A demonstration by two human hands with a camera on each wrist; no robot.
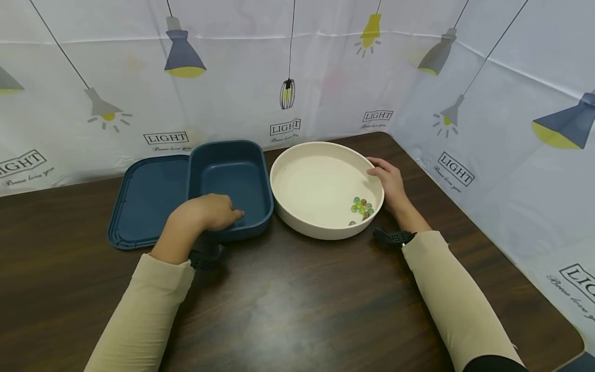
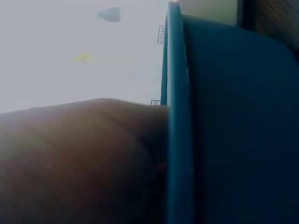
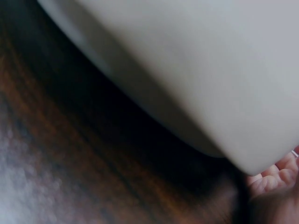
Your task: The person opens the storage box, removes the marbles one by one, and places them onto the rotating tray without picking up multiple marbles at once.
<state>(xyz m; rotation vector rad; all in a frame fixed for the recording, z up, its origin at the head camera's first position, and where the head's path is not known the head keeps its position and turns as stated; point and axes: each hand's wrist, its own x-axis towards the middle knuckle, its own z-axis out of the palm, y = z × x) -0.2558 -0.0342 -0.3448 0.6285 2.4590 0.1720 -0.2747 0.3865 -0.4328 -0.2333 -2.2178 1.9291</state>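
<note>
My right hand [image 1: 389, 181] grips the right rim of a round cream-white dish [image 1: 321, 191], its thumb over the edge. In the right wrist view, curled fingers [image 3: 285, 175] show beneath the dish's outer wall. Several green and brown glass marbles [image 1: 361, 206] cluster inside against the dish's near right wall. My left hand [image 1: 206, 212] reaches over the near left rim into a deep blue rectangular box [image 1: 234, 181]. Most of its fingers are hidden behind the hand and the box wall, so I cannot tell whether they hold anything.
A flat blue lid [image 1: 151, 201] lies on the dark wooden table [image 1: 279, 299], left of the box and against it. Box and dish stand side by side. A lamp-patterned white sheet [image 1: 232, 103] rises behind the table and along its right edge.
</note>
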